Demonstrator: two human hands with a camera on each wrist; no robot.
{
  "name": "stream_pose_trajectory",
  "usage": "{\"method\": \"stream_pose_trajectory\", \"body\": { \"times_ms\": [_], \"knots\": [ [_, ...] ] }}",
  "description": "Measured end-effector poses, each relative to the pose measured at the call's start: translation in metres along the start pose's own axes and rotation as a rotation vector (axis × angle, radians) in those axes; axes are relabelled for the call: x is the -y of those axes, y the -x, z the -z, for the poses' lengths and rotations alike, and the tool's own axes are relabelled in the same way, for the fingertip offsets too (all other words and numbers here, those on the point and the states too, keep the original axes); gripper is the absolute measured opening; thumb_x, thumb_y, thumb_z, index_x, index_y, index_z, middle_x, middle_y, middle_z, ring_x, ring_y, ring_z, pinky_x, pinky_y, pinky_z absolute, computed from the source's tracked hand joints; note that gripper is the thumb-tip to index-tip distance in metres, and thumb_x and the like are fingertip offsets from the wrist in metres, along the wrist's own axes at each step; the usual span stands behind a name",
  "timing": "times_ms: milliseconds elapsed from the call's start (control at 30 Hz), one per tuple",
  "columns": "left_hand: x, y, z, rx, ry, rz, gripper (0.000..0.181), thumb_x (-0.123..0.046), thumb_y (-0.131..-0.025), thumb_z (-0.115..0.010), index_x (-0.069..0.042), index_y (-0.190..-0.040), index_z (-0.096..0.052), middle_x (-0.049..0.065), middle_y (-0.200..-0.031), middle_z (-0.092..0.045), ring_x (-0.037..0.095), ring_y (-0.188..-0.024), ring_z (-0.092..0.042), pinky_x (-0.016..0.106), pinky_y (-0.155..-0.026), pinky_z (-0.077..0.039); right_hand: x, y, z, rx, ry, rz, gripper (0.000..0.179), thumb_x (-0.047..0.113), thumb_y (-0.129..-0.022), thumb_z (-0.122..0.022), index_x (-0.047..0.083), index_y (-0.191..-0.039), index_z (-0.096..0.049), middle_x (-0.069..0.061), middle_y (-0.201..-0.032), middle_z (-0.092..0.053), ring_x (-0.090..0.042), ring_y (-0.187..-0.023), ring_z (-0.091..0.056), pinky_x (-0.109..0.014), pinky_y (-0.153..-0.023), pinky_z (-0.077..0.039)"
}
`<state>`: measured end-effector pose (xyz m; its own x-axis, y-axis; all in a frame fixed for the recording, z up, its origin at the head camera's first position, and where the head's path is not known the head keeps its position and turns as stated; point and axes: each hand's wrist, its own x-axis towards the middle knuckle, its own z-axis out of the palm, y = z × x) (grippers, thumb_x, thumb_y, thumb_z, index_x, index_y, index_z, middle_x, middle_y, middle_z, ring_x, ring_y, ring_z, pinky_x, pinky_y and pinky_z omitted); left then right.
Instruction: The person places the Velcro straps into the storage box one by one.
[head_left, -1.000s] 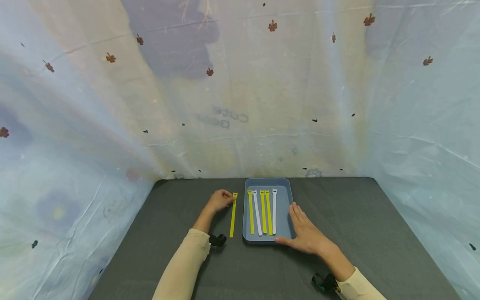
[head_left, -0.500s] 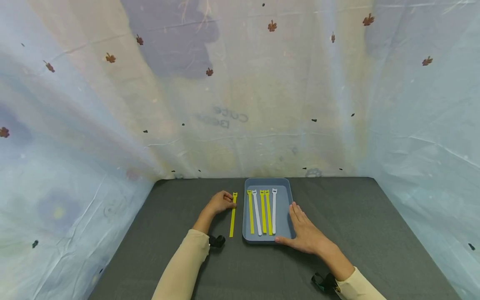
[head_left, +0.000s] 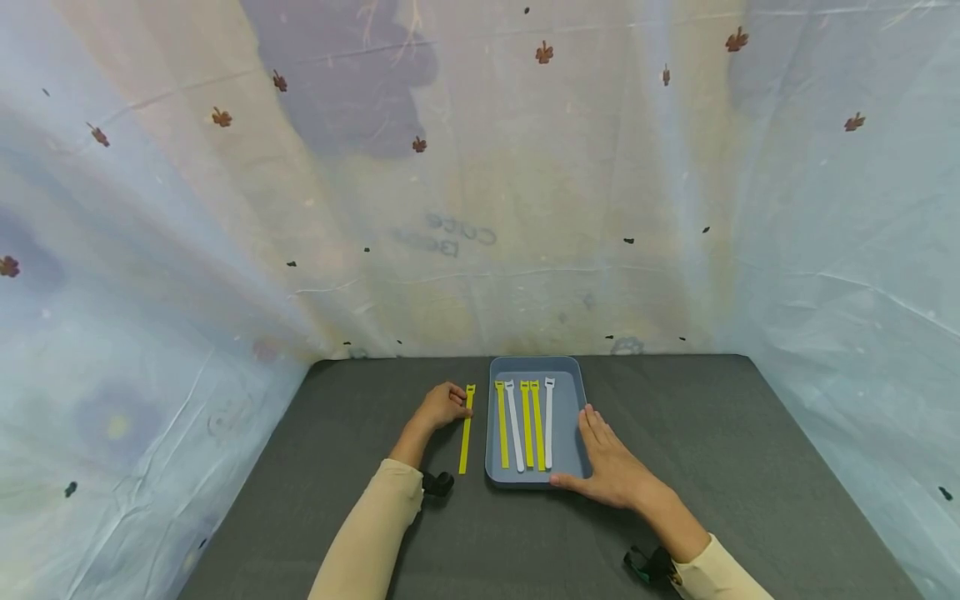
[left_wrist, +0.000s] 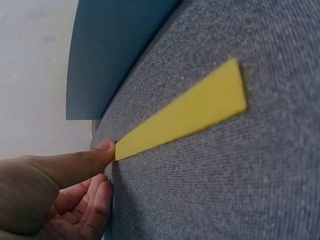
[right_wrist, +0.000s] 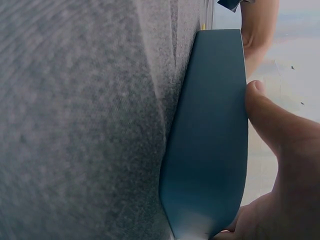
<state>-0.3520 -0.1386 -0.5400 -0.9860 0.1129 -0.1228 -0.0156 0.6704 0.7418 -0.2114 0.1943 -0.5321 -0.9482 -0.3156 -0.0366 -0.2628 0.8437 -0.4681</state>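
A yellow hook-and-loop cable tie [head_left: 465,446] with a slotted head lies lengthwise on the dark grey table, left of a blue-grey tray [head_left: 570,417]. The thumb of my left hand [head_left: 439,406] presses on the tie below its head. In the left wrist view, the thumb is straight against the yellow tie [left_wrist: 200,107] and the other fingers bend loosely beneath, the index finger mostly hidden. My right hand [head_left: 611,468] rests against the tray's right side, fingers straight, its thumb at the near rim. Yellow and white ties lie side by side inside the tray.
A pale printed curtain [head_left: 480,200] hangs behind and at both sides of the table [head_left: 712,442]. A black wrist strap [head_left: 437,482] shows at the left cuff, and another black strap [head_left: 648,565] at the right cuff.
Over the last second my left thumb has slid down along the yellow tie from its head, apart from the fingers. The right hand, the tray and the ties have stayed put.
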Motion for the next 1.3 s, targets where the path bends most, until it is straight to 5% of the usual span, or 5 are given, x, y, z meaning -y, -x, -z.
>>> {"method": "stream_pose_trajectory", "body": {
  "times_ms": [633, 867, 1200, 1300],
  "knots": [
    [-0.004, -0.005, -0.005, -0.058, -0.085, 0.034, 0.015, -0.01, -0.095, -0.082, 0.0, -0.104, -0.075, 0.01, -0.095, -0.069, 0.021, -0.083, -0.064, 0.039, -0.078, -0.058, -0.001, -0.002, -0.003, -0.014, 0.005, 0.006, 0.134, 0.082, -0.086, -0.07, -0.009, -0.168, -0.013, -0.028, -0.177, -0.004, -0.047, -0.164, -0.009, -0.064, -0.129, -0.02],
    [-0.009, -0.005, -0.005, -0.082, -0.147, 0.011, 0.011, -0.01, -0.094, -0.084, -0.002, -0.092, -0.078, 0.013, -0.097, -0.075, 0.024, -0.083, -0.068, 0.041, -0.079, -0.061, 0.0, -0.001, -0.003, -0.006, 0.009, 0.004, 0.134, 0.081, -0.087, -0.07, -0.008, -0.168, -0.012, -0.028, -0.177, -0.004, -0.047, -0.164, -0.008, -0.064, -0.13, -0.02],
    [-0.009, -0.008, -0.009, -0.096, -0.205, -0.021, 0.019, -0.011, -0.095, -0.082, -0.004, -0.078, -0.079, 0.006, -0.084, -0.074, 0.017, -0.069, -0.061, 0.032, -0.066, -0.054, -0.001, -0.001, -0.001, -0.01, 0.003, 0.003, 0.134, 0.081, -0.087, -0.07, -0.009, -0.168, -0.012, -0.028, -0.177, -0.004, -0.047, -0.164, -0.009, -0.064, -0.129, -0.021],
    [-0.009, -0.008, -0.011, -0.099, -0.19, -0.013, 0.014, -0.011, -0.095, -0.082, -0.002, -0.084, -0.08, 0.01, -0.091, -0.076, 0.022, -0.077, -0.067, 0.036, -0.072, -0.059, -0.002, -0.001, -0.002, -0.011, 0.009, 0.002, 0.135, 0.083, -0.086, -0.069, -0.009, -0.168, -0.012, -0.028, -0.177, -0.004, -0.047, -0.164, -0.008, -0.064, -0.129, -0.021]
  ]
}}
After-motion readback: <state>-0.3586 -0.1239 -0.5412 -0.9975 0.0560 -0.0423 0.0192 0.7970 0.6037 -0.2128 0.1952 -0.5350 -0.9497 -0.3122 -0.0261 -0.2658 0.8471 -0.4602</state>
